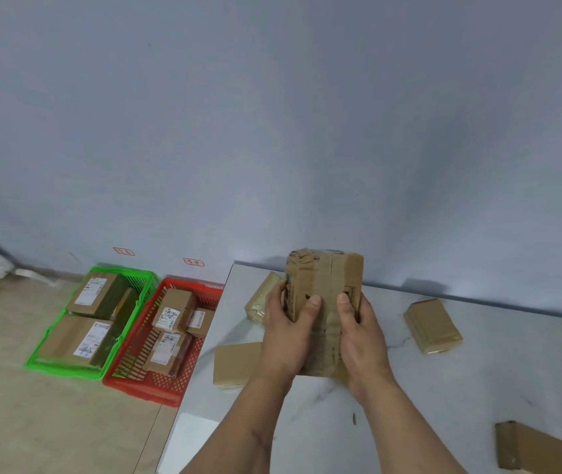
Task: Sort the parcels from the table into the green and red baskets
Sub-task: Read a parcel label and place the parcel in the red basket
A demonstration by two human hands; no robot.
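Note:
Both my hands hold a taped brown cardboard parcel (327, 282) upright above the white marble table (444, 388). My left hand (290, 333) grips its left side and my right hand (358, 333) grips its right side, thumbs on the near face. Other parcels lie on the table: one (260, 299) behind my left hand, a flat one (235, 366) at the table's left edge, one (432, 325) to the right, one (543, 448) at the bottom right. On the floor to the left stand the green basket (67, 366) with two labelled parcels and the red basket (156, 391) with several.
A pale blue wall rises behind the table and baskets, with two small red labels (193, 262) on it above the baskets. The beige tiled floor (33, 422) extends to the left of the table. A small dark speck (354, 418) lies on the tabletop near my right forearm.

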